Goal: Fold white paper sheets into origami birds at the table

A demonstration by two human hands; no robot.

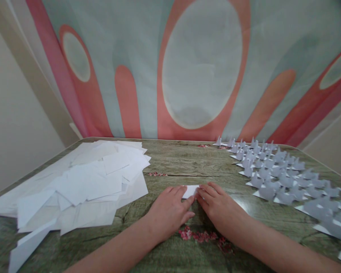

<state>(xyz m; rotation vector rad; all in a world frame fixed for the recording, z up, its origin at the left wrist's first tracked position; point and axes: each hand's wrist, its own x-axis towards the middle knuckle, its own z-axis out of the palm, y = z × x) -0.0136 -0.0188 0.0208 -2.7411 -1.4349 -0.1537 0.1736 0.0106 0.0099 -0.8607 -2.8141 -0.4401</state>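
Note:
A small folded piece of white paper (191, 191) lies on the table between my two hands. My left hand (172, 206) grips its left side, fingers curled over the edge and the thumb reaching toward the paper's lower edge. At the right side, my right hand (216, 201) presses its fingertips together on the paper. Parts of the sheet are covered by the fingers, so its full shape cannot be made out.
On the left spreads a loose pile of white paper sheets (88, 178). Several rows of folded white paper figures (268, 189) with pointed tips stand along the right. The wood-patterned tabletop (176, 159) bears pink flower prints. A patterned curtain (147, 102) hangs behind.

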